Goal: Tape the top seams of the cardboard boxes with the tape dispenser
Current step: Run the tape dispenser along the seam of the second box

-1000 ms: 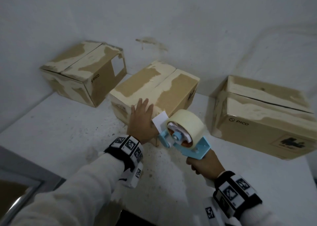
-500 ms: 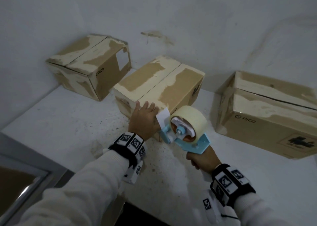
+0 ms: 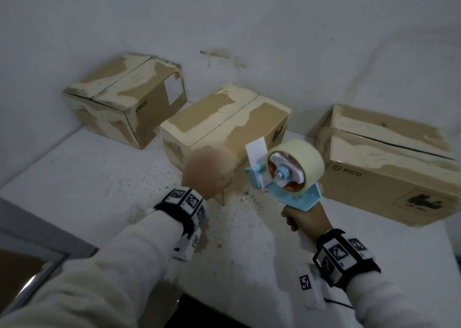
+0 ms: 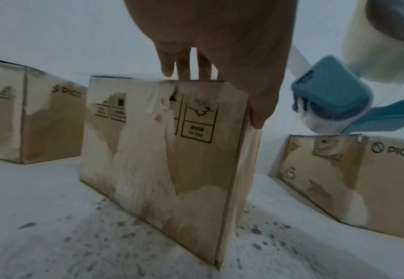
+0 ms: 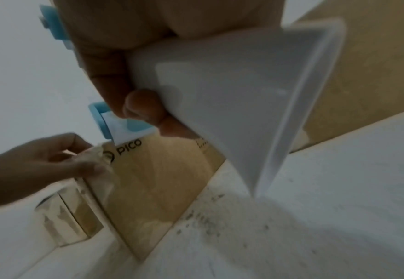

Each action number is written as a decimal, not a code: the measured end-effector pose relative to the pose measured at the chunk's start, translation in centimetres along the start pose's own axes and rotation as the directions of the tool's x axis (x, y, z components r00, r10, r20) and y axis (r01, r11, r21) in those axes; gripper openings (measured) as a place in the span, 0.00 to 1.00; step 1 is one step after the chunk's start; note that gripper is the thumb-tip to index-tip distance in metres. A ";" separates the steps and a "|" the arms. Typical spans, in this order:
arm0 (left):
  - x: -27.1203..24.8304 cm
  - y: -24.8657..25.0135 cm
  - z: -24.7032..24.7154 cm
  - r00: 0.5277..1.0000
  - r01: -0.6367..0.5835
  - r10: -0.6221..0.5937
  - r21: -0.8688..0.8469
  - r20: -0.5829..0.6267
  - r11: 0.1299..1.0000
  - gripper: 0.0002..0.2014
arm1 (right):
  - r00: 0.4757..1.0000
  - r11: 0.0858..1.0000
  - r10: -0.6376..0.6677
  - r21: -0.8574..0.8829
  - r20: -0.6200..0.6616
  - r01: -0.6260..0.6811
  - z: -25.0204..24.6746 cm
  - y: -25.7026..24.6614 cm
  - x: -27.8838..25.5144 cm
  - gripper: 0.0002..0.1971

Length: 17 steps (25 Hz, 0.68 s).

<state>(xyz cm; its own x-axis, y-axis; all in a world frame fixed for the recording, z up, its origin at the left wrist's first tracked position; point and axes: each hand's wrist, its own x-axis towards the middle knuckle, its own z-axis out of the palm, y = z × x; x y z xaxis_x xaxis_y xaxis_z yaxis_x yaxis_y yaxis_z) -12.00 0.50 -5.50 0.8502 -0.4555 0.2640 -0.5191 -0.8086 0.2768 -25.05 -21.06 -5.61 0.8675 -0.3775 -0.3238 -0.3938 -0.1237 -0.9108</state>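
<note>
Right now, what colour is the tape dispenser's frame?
Light blue; the tape dispenser shows best in the head view.

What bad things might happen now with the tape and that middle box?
The loose tape end sticks up free from the tape dispenser, so it might fold onto itself. The left hand holds only the middle box's near corner, so the box might slide when the right hand presses down. The left hand sits close to the dispenser's front, so tape could catch it.
</note>
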 end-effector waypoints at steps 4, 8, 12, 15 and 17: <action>-1.0 -5.0 -2.2 0.996 -0.048 0.053 -0.071 0.069 0.996 0.32 | 0.992 0.992 -0.108 0.063 -0.069 0.112 0.6 -4.4 0.3 0.09; -0.9 -9.1 -6.6 0.929 -0.098 0.088 0.007 0.358 0.995 0.43 | 0.974 0.973 -0.206 0.087 -0.090 0.214 1.3 -8.3 0.3 0.08; 3.2 -7.6 -11.2 0.795 -0.113 -0.019 0.178 0.607 0.978 0.33 | 0.970 0.966 -0.208 0.126 -0.126 0.224 2.1 -10.0 1.0 0.10; 7.8 -3.4 -11.1 0.867 0.120 -0.007 -0.194 0.499 0.974 0.26 | 0.955 0.953 -0.232 0.151 -0.185 0.261 3.0 -10.8 1.4 0.11; 10.3 -0.1 -10.6 0.836 0.405 -0.015 -0.598 0.549 0.691 0.29 | 0.937 0.945 -0.238 0.164 -0.256 0.284 3.4 -11.1 1.7 0.09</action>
<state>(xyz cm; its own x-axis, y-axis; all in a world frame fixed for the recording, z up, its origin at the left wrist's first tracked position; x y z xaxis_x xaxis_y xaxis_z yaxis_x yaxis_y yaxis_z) -4.11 -0.16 7.00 0.7667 -0.5725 -0.2904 -0.0665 -0.5208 0.8511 -18.17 -17.26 3.04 0.8288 -0.5591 -0.0216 -0.0757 -0.0738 -0.9944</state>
